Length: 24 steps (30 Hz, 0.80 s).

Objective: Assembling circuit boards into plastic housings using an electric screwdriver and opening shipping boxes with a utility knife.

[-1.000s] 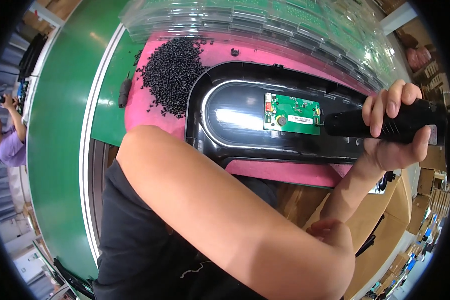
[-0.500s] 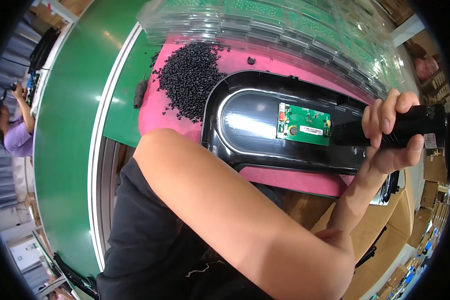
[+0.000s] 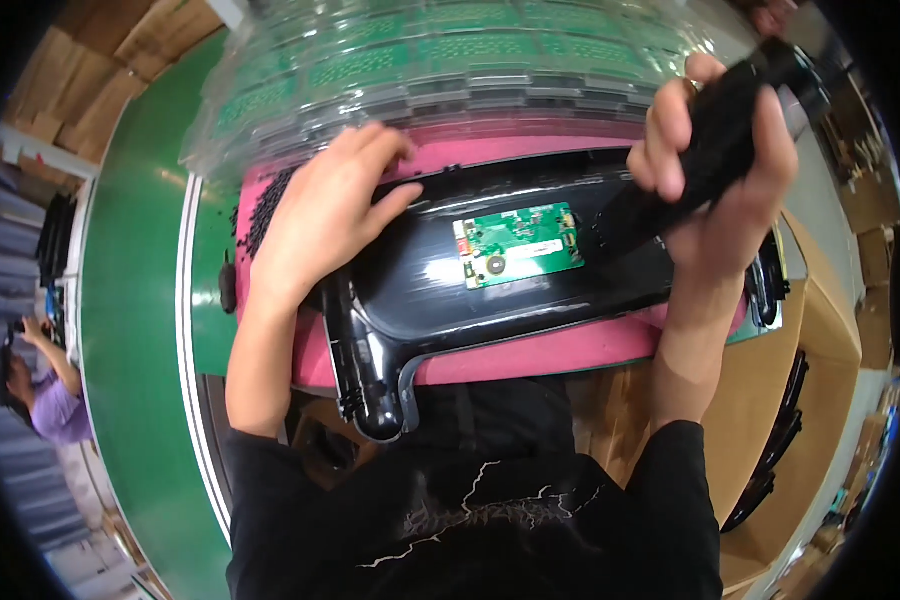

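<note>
A black electric screwdriver [image 3: 712, 140] is gripped in my right hand [image 3: 725, 190]. It slants down to the left, its lower end close to the right edge of a green circuit board [image 3: 522, 248]; whether it touches a screw cannot be made out. The board lies inside a glossy black plastic housing [image 3: 400, 285]. My left hand [image 3: 330, 210] is over the housing's left end, thumb and fingers apart, with nothing visible between them. It partly covers a pile of small black parts [image 3: 267, 212] on the pink mat [image 3: 315, 352].
Clear plastic trays [image 3: 420, 75] holding green boards are stacked behind the housing. A dark tool [image 3: 228, 287] rests left of the mat on the green table [image 3: 140, 300]. An open cardboard box [image 3: 820, 420] stands at the right. Another person [image 3: 45, 385] is at the far left.
My left arm, which lay across my body toward the right, has swung left to the housing. The screwdriver has tilted more upright, and the whole view has shifted.
</note>
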{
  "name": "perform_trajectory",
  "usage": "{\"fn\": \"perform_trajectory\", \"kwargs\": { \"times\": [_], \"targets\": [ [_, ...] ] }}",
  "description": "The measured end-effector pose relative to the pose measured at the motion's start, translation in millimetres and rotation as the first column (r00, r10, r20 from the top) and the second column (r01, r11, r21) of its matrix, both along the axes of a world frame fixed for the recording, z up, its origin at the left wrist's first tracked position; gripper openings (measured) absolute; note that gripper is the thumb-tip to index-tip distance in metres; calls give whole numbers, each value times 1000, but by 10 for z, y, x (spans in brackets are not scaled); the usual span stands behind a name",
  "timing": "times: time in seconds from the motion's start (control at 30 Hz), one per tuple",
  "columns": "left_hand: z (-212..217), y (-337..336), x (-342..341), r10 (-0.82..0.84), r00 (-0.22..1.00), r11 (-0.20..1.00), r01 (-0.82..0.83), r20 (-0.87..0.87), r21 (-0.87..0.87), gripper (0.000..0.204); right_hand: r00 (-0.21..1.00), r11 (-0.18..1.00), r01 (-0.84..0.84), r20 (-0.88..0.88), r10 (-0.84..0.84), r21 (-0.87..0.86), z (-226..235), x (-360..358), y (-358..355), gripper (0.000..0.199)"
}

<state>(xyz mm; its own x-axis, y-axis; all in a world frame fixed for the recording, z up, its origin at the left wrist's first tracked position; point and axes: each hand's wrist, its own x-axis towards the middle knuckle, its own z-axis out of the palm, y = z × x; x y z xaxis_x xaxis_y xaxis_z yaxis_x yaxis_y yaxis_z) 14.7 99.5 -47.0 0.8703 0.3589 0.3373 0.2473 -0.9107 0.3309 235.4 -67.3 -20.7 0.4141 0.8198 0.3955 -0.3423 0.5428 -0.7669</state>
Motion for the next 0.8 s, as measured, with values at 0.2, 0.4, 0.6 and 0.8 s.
{"fn": "perform_trajectory", "kwargs": {
  "times": [0.2,0.4,0.6,0.8],
  "targets": [
    [-80,-49,63,-60,965,998,63,-254,4,21,799,884,432,-379,-466,-176,-137,308,67,14],
    [-177,-183,36,-102,986,992,90,-135,-91,18,651,644,754,16,-759,-132,-159,184,133,49],
    [147,-391,-200,-28,999,992,25,-24,-126,12,222,434,808,476,-851,400,251,-208,-109,54],
    [351,-644,-1057,369,819,887,-451,439,96,21,-117,322,621,491,-863,714,682,272,-1037,35]
  ]
}}
